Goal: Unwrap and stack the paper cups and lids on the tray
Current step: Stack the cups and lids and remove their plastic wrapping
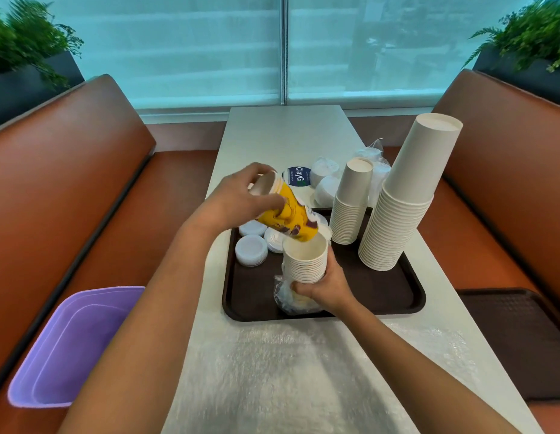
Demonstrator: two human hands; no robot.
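My left hand [241, 195] grips a yellow printed cup stack [291, 214], tilted, its lower end at the mouth of a short white cup stack [305, 258]. My right hand [327, 285] holds that white stack near its base, over the dark brown tray [382, 296]. Crumpled clear wrap [291, 300] bunches under this hand. Two tall upturned white cup stacks [352, 202] [404, 195] stand on the tray's right side. White lids [251, 249] lie in small piles on the tray's left.
Wrapped lids and plastic bags [327, 180] lie on the table behind the tray, beside a round blue-and-white sticker [296, 176]. A purple bin [75, 343] sits on the left bench, a second dark tray [523, 343] on the right bench. A clear plastic sheet [303, 371] covers the near tabletop.
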